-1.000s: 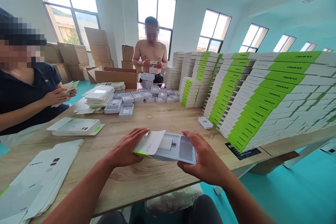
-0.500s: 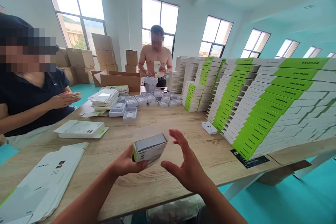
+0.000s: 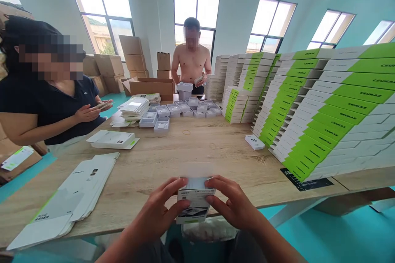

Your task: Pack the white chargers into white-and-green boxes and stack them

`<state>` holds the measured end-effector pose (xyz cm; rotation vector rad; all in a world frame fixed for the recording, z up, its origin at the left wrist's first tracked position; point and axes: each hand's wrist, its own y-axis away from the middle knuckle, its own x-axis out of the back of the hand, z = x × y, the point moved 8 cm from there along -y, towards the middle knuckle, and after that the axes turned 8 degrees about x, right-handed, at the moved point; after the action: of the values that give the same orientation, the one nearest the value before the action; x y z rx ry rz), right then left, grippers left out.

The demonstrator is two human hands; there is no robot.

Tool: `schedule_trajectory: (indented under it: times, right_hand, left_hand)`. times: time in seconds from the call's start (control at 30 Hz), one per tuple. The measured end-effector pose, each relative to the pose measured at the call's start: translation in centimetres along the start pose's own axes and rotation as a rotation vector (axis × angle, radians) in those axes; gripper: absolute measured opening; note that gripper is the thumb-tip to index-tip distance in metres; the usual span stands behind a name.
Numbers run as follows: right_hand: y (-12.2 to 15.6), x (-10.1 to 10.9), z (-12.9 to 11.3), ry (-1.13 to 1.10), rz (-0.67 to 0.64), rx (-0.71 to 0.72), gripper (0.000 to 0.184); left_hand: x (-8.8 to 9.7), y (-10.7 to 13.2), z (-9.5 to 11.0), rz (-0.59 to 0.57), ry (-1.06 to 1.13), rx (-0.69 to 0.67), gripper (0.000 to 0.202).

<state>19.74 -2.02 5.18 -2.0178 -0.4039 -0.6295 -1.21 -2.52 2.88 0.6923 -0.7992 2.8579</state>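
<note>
A small white printed carton [image 3: 194, 204] is held up near the table's front edge, its top flap raised at the far side. My left hand [image 3: 165, 203] grips its left side, thumb on the front face and fingers at the top edge. On the opposite side my right hand [image 3: 230, 201] pinches it in the same way. A pale grey insert shows at the carton's open end. To my left lies a pile of flat white-and-green cartons [image 3: 77, 189]. Farther back, a smaller stack of white cartons [image 3: 112, 139] rests on the table.
Tall stacks of white-and-green boxes [image 3: 327, 119] line the right side. Several grey trays [image 3: 162, 125] and a pile of papers [image 3: 135, 109] lie toward the back. A small white box [image 3: 254, 142] and a rubber band [image 3: 186, 132] lie mid-table. Two co-workers are at the left and far side.
My right hand has come in from the right and closed on the carton. The carton has turned upright and moved nearer to me. The view has shifted, and the co-workers' hands have moved.
</note>
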Motion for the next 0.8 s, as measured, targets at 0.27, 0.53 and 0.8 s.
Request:
schedule_trajectory:
  times: [0.27,0.53,0.8]
  right_hand:
    - [-1.5,1.3,-1.7,-0.042,0.054,0.134,0.043]
    - [-3.0,1.1,-3.1,-0.119,-0.06,-0.057,0.005]
    - [-3.3,0.9,-1.0,-0.143,0.073,-0.322,0.015]
  left_hand:
    - [2.0,-0.2,5.6,0.005,-0.31,-0.211,0.027]
    - [1.5,0.3,6.5,-0.007,-0.207,-0.04,0.012]
    - [1.3,-0.6,4.2,0.197,0.031,0.39,0.031]
